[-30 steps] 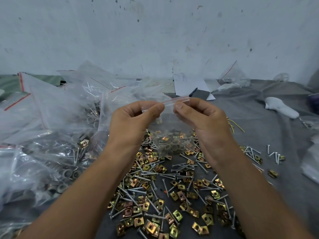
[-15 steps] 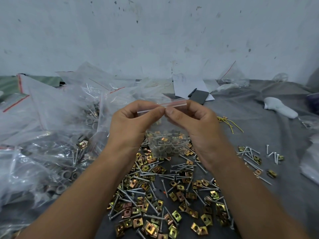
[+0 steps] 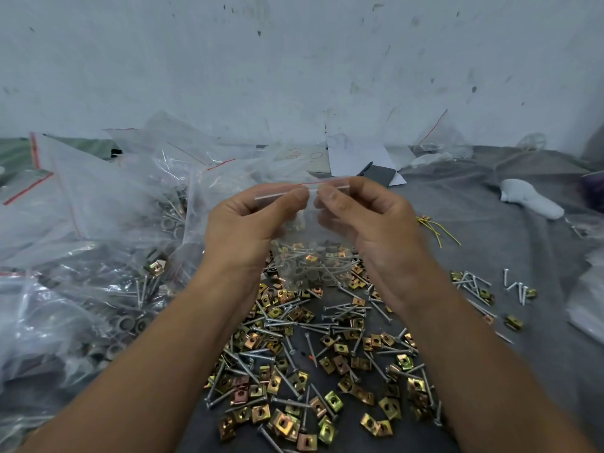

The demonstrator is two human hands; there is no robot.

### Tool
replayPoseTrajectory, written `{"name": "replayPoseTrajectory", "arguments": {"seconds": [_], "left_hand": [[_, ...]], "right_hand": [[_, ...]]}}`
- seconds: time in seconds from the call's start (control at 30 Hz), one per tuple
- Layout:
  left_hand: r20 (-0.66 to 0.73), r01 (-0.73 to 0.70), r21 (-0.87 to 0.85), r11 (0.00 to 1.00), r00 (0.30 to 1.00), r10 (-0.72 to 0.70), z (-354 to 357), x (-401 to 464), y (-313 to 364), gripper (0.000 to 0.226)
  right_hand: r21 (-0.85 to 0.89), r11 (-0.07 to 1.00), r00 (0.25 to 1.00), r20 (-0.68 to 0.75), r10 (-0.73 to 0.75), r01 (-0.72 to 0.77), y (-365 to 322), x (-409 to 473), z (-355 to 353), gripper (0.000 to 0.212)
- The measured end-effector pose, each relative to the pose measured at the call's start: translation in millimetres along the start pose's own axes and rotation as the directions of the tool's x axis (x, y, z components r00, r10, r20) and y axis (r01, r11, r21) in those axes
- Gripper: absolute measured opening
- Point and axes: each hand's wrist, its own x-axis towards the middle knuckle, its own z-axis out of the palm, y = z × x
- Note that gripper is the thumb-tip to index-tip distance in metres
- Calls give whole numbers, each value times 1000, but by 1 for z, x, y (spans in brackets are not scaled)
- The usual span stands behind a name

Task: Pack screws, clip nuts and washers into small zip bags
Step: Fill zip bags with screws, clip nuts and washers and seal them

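Both hands, left (image 3: 251,223) and right (image 3: 369,220), pinch the zip strip of a small filled bag (image 3: 307,256) mid-frame with curled fingers, above loose screws (image 3: 346,310) and clip nuts (image 3: 333,400) on the worktop (image 3: 490,371)

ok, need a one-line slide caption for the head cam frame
Both hands, left hand and right hand, pinch the top of a small zip bag above loose screws and clip nuts.

Both forearms run off the near edge; a purple object (image 3: 593,191) at far right is cropped, unidentifiable.
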Motion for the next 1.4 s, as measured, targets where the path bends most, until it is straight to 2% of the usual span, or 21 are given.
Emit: {"name": "replayPoseTrajectory", "arguments": {"seconds": [0.1,0.27,0.37,0.57,0.73,0.83,0.93,1.03,1.13,1.23,1.3,1.4], "left_hand": [[-15,8,5,1000,1000,-8,0,0,1,3],[42,-37,59,998,999,34,2,-6,4,18],[26,-78,91,993,997,76,1,-5,7,26],[-20,-57,166,984,998,61,-9,-4,13,18],[59,-62,140,988,997,55,-12,-1,10,25],[146,-39,79,996,989,27,-12,0,7,30],[197,-35,35,999,980,27,-14,1,6,38],[320,6,53,999,947,-23,-14,-2,5,50],[518,82,221,972,835,-188,-7,-12,-6,45],[519,246,122,961,810,-274,6,-19,-12,24],[502,314,36,949,815,-289,9,-19,-10,27],[526,370,4,929,789,-316,4,-16,-5,23]], "right_hand": [[-15,1000,999,-46,-14,13,-1,2,-3,12],[-42,999,999,-41,-13,11,-2,0,-2,18],[-54,998,999,-47,-16,13,-6,-1,0,12],[-62,997,991,-127,-52,44,-20,2,-2,8],[-87,996,984,-173,-49,34,-25,1,0,8],[-13,1000,981,-194,-27,25,-29,-1,1,14],[102,995,988,-152,-6,22,-35,-4,5,14],[225,974,992,-127,0,29,-42,-5,14,7],[324,942,981,-191,-24,87,-48,-4,25,5],[355,924,955,-295,-35,144,-47,-5,33,5],[291,948,937,-348,-24,133,-44,-8,32,6],[238,963,910,-415,-13,122,-46,-7,19,6]]}}
